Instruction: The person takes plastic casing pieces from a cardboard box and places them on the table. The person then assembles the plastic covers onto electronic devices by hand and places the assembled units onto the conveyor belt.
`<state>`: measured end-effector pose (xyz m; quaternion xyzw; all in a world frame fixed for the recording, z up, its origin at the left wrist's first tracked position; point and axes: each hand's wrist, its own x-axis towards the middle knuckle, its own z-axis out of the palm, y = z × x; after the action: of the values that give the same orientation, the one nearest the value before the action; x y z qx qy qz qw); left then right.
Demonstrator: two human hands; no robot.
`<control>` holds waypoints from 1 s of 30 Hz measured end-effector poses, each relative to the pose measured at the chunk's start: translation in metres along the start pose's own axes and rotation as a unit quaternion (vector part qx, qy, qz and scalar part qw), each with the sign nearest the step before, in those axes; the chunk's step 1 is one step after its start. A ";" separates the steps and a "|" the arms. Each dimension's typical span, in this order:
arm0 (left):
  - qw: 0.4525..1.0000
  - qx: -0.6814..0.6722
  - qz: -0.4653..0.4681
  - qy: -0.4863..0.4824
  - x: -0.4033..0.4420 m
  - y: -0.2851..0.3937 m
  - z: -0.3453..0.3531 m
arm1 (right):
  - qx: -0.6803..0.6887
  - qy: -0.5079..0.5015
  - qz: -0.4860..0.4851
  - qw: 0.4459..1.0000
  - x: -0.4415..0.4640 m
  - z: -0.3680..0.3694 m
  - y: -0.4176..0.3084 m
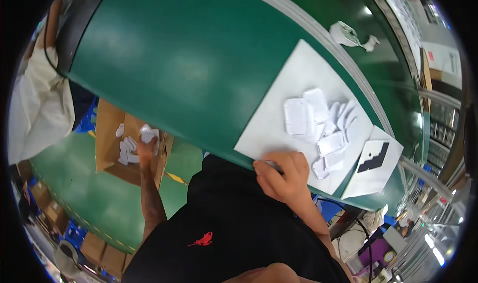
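Note:
My left hand (145, 148) reaches down into an open cardboard box (110, 133) below the table's left edge. Its fingers are closed around a white plastic piece (147, 132); how many pieces it grips is unclear. More white plastic pieces (127, 149) lie in the box beside it. At the table's front edge rests my right hand (286, 176), fingers curled, with nothing visible in them. It touches the near edge of a white sheet (269, 121). On that sheet lies a loose heap of shallow white plastic covers (298, 116), several overlapping.
The green table (189, 59) spans the view. A white board with a black stepped shape (373, 156) lies at the right. Beyond the metal rail (298, 14) sits a white roll-like item (343, 33). Another person's pale garment (45, 106) is at far left. Cardboard boxes (92, 248) stand on the floor.

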<state>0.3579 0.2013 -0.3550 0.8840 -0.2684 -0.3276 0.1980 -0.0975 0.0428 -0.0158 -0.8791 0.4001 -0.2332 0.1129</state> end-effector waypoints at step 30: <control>0.587 0.202 0.731 -0.283 -0.284 0.595 0.033 | -0.149 0.326 0.044 0.933 -0.087 -0.158 0.090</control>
<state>-0.0524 -0.0954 0.0693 0.2700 -0.9259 -0.2440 0.1014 -0.2848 0.0473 0.0583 -0.7429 0.4838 -0.4390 -0.1459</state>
